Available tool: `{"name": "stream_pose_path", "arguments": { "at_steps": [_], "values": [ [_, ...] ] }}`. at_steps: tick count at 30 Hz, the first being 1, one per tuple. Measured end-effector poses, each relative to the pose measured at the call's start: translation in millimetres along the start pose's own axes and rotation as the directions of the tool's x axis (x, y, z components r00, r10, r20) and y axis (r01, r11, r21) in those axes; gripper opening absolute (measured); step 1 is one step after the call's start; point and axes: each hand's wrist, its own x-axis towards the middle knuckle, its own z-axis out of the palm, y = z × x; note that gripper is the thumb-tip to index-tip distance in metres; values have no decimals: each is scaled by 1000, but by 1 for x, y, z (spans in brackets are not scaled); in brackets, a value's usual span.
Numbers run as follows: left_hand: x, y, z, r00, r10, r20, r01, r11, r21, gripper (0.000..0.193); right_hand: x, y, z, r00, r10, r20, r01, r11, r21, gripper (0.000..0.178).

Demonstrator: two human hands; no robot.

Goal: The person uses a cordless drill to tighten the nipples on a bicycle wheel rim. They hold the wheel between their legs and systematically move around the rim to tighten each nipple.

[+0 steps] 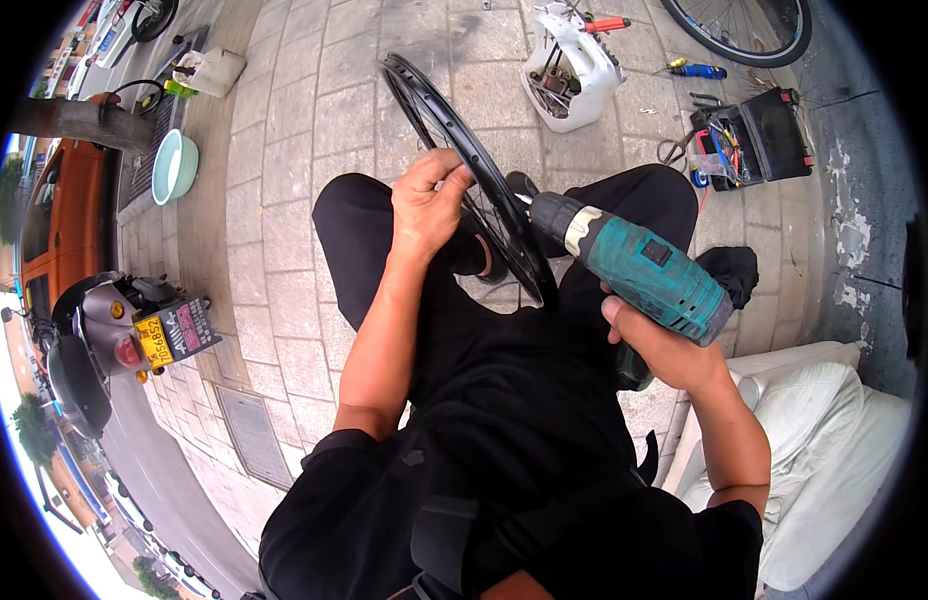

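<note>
A black bicycle wheel rim [496, 185] with spokes stands on edge between my knees, tilted to the left at its far end. The fingers of my left hand [432, 200] are closed at the rim's left side, pinching it or a spoke; the fingertips are partly hidden. In my right hand [669, 345] is a teal and black cordless drill [649, 265], gripped by its handle. The drill points left, its bit close to the rim's outer face. I cannot tell whether the bit touches the rim.
Ahead stands a cut white plastic jug [574, 95] holding metal parts. To the right lie an open black toolbox [769, 140], scissors [672, 152] and a blue screwdriver [699, 71]. Another wheel [799, 50] leans far right. A basin [175, 167] and scooter [114, 335] are left.
</note>
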Motion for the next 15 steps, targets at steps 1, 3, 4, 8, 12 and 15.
{"name": "stream_pose_path", "arguments": {
  "at_steps": [1,3,4,8,12,15],
  "values": [
    [-3,0,0,999,52,-3,-52,999,12,6,0,2,2,997,-71,-3,71,997,-26,24],
    [-9,4,2,992,124,-9,-124,992,11,7,1,1,4,989,-139,-59,135,988,-72,21],
    [-10,7,3,989,149,-12,-149,989,1,7,3,-2,2,984,-174,-35,169,979,-117,20],
    [-19,12,5,972,229,49,-231,973,27,12,10,-14,2,961,-274,27,274,942,-194,15],
    [-33,-2,11,975,210,65,-210,978,-9,14,14,-27,3,945,-315,89,327,895,-305,11],
    [-33,-5,12,974,217,65,-218,976,13,14,15,-29,1,961,-251,119,277,895,-349,13]
  ]
}}
